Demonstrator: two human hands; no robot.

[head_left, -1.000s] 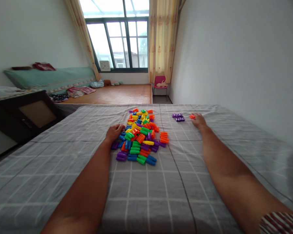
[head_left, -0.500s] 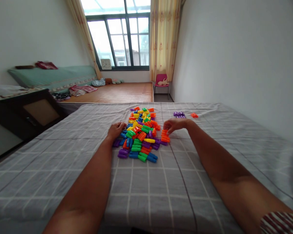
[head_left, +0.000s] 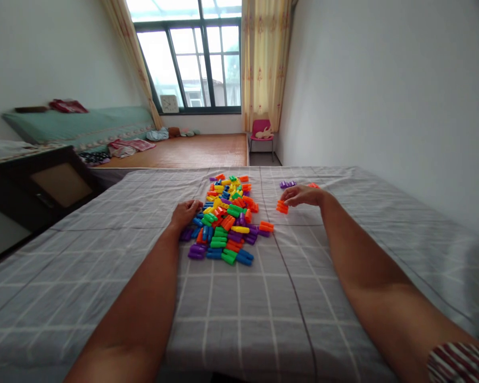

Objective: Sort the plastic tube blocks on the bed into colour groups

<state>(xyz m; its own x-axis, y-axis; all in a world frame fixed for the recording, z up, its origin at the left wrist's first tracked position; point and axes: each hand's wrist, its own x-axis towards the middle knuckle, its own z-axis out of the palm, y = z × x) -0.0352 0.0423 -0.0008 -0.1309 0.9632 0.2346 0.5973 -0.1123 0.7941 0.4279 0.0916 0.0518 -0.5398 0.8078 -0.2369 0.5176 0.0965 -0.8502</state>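
A heap of small plastic building blocks (head_left: 227, 210) in orange, green, blue, purple and yellow lies on the grey checked cloth (head_left: 239, 308). My right hand (head_left: 305, 196), to the right of the heap, pinches an orange building block (head_left: 282, 207) between thumb and fingers. Against the heap's left edge rests my left hand (head_left: 186, 213), its fingers curled; whether anything is in them is hidden. Beyond my right hand sit purple blocks (head_left: 288, 184) and an orange block (head_left: 313, 185), both partly covered by it. Another orange block (head_left: 266, 226) lies at the heap's right edge, on a purple one.
The cloth-covered surface runs to a white wall (head_left: 383, 96) on the right. Past its far edge are a low wooden platform (head_left: 199, 149) and a pink chair (head_left: 261, 130). A dark cabinet (head_left: 51, 186) stands at the left.
My right hand has moved right and away from me with the orange block, leaving the heap's edge. An orange block on a purple one there is now uncovered. My left hand stays beside the heap.
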